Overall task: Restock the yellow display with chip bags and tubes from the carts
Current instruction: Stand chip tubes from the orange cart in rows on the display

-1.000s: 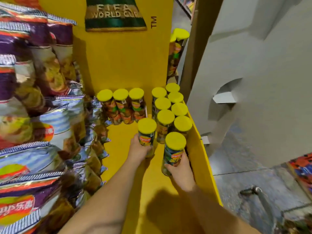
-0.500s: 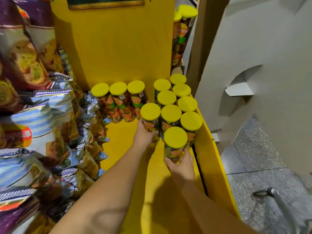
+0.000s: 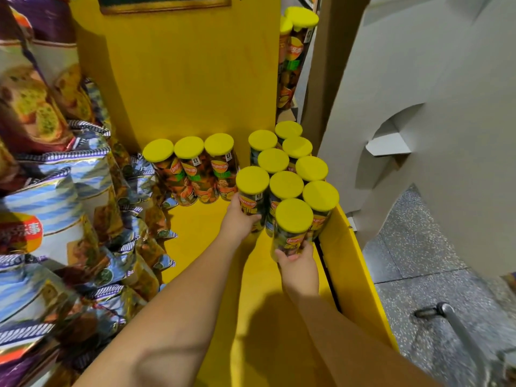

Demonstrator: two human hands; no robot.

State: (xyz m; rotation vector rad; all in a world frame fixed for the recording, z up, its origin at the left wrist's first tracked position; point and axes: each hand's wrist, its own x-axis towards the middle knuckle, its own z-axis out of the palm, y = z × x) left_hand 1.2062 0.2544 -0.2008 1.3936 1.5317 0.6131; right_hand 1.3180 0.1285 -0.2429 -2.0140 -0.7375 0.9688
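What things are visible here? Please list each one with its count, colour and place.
chip tubes: twelve upright on the shelf, yellow lids; three at back, nine at right.
more tubes: yellow lids, behind the back panel; count unclear.
chip bags: many, purple and blue-striped, left.
yellow display: one, shelf and back panel.
cardboard panel: grey, right.
metal bar: grey, lower right.
left hand: grip on one tube.
right hand: grip on front tube.
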